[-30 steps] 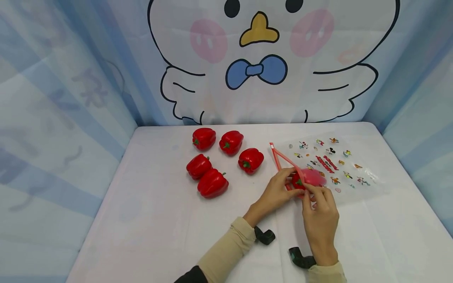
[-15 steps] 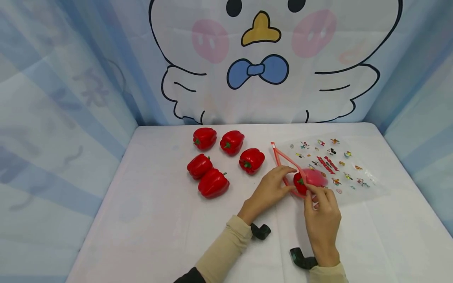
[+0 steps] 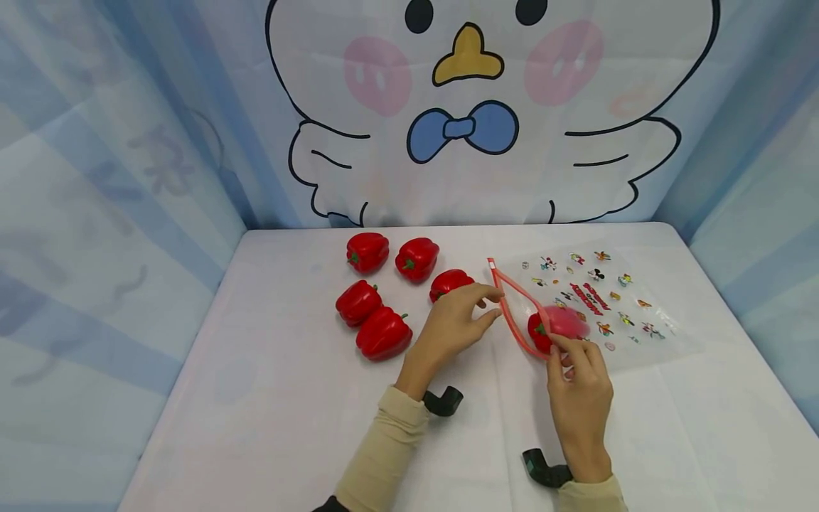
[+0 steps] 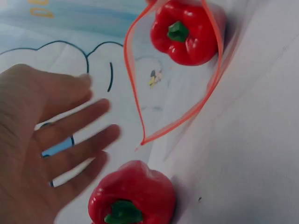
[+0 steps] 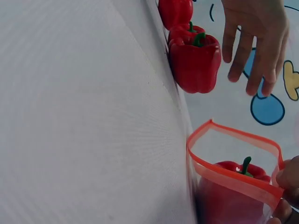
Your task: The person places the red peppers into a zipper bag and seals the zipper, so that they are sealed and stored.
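Note:
My right hand (image 3: 579, 387) pinches the red-edged mouth of a clear zip bag (image 3: 589, 299) printed with small cartoon figures. Inside the bag, just behind its opening, lies a red bell pepper (image 3: 539, 332) with a green stem. The right wrist view shows the gaping red rim (image 5: 233, 179) with fingertips (image 5: 289, 179) on its edge. My left hand (image 3: 451, 323) is empty, fingers apart, left of the bag. It partly covers another bell pepper (image 3: 448, 282) in the head view; the left wrist view shows loose fingers beside a bell pepper (image 4: 135, 191).
More red bell peppers stand left of the hands: one pair at the back (image 3: 367, 252), and a touching pair nearer the front (image 3: 384, 334). A white cloth covers the table (image 3: 269, 398). Printed curtains (image 3: 147, 213) hang behind and at the sides.
My left hand has let go of the bell pepper at the bag's mouth and moved left, toward the loose peppers. The right hand keeps its pinch on the rim.

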A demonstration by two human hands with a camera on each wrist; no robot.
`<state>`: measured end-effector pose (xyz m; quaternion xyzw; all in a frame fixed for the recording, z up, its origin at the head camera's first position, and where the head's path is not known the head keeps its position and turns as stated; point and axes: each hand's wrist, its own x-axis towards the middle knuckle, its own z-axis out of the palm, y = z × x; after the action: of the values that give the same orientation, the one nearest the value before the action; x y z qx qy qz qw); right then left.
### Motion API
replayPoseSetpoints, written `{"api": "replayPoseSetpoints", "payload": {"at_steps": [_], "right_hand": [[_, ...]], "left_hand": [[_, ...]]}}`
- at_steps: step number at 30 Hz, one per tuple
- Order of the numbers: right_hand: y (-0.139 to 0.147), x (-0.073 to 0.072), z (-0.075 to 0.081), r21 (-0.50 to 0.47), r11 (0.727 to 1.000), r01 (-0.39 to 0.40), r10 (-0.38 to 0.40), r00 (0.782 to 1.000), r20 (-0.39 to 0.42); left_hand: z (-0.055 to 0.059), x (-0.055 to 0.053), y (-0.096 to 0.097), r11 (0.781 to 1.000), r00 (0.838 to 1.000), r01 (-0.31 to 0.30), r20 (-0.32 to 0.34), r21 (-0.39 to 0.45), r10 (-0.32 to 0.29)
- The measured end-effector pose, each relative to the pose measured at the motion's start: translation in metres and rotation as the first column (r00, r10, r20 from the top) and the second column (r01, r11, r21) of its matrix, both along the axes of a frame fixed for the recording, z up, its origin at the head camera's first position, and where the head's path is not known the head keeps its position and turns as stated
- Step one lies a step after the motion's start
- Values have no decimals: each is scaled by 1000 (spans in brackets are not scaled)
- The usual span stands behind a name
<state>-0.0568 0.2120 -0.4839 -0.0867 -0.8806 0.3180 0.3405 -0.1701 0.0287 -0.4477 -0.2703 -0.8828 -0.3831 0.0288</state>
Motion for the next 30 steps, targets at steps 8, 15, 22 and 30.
{"api": "replayPoseSetpoints", "payload": {"at_steps": [8, 15, 22, 30], "right_hand": [[0, 0, -1, -6, 1000, -6, 6, 1000, -3], [0, -1, 0, -9, 1000, -8, 8, 1000, -3], [0, -1, -1, -6, 1000, -2, 2, 1000, 1], [1, -1, -1, -6, 1000, -10, 10, 1000, -5]], "left_hand": [[-5, -12, -12, 964, 954, -185, -200, 191, 223], [-7, -15, -11, 940, 939, -339, -44, 48, 341], [-12, -14, -8, 921, 914, -390, 119, 1, 387], [-22, -15, -5, 915, 887, -402, 263, 33, 380]]}}
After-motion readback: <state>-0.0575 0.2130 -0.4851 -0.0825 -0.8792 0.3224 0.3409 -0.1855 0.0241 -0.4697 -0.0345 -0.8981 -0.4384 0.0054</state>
